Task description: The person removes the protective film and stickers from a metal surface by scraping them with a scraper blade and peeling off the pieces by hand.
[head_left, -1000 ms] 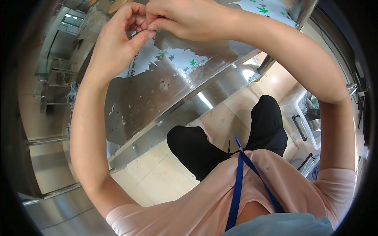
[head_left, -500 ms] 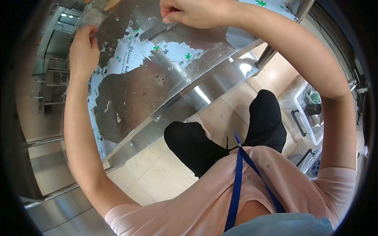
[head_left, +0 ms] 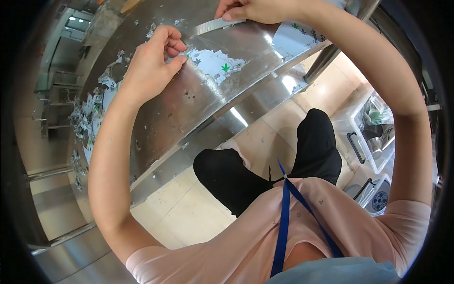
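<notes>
My left hand [head_left: 158, 59] hovers low over the steel table [head_left: 161, 109], its fingers half curled and the thumb apart from them. Its fingertips are at the left edge of a torn white paper sheet [head_left: 217, 66] with green leaf prints, stuck to the table. I see nothing between them. At the top of the view my right hand [head_left: 243, 12] has its fingers closed on a flat, shiny metal blade [head_left: 215, 27]. This blade lies low and nearly flat over the table surface; its full shape is partly hidden by the fingers.
Crumpled paper scraps [head_left: 90, 118] gather along the table's left edge. Another printed sheet [head_left: 295, 40] lies to the right. Beyond the table's near edge are my legs [head_left: 227, 175] in black trousers and a tiled floor. Clear plastic bins [head_left: 373, 142] holding kitchen items stand at right.
My left hand has moved right and inward. The large lettered paper piece no longer lies across the table's left part; scraps now bunch at the left edge. My right hand shifted right, exposing the blade.
</notes>
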Available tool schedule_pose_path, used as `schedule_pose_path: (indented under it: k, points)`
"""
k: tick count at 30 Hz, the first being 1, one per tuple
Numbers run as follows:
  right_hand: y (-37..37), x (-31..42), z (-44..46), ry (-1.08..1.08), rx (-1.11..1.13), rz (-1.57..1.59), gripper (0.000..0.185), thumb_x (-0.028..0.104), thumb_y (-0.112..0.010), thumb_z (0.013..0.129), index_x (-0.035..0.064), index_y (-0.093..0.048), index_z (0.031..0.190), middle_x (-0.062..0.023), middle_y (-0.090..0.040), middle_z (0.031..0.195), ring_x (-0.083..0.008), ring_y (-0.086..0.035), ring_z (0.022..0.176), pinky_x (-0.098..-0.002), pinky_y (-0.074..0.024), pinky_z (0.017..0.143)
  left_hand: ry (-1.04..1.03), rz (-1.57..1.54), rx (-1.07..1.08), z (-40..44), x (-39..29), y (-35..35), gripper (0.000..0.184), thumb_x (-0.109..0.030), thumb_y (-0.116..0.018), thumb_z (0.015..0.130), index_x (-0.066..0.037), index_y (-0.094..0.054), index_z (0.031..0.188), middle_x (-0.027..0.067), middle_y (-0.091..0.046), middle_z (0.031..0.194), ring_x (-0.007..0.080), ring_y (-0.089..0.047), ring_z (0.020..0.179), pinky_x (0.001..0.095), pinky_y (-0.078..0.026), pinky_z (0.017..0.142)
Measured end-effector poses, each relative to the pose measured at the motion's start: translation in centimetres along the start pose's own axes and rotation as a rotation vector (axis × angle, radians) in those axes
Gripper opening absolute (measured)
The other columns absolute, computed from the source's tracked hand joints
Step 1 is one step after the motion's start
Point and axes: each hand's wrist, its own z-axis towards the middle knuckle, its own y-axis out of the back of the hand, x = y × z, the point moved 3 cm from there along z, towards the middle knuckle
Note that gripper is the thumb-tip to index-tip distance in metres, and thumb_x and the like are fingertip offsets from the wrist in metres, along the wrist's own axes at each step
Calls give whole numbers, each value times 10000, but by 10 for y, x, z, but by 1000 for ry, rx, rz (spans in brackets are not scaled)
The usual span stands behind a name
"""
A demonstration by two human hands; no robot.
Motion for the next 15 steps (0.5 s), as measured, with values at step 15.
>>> schedule_pose_path:
  k: [15]
  points:
    - [-5,1,0,53,26,-36,157,54,-587,815,-13,-645,945,-102,-660,778,-154,-590,701,-281,-472,649,109,-65,14,7,-3,3,305,0,-585,736,6,-468,1018,48,-568,739,124,-538,656,252,-444,612]
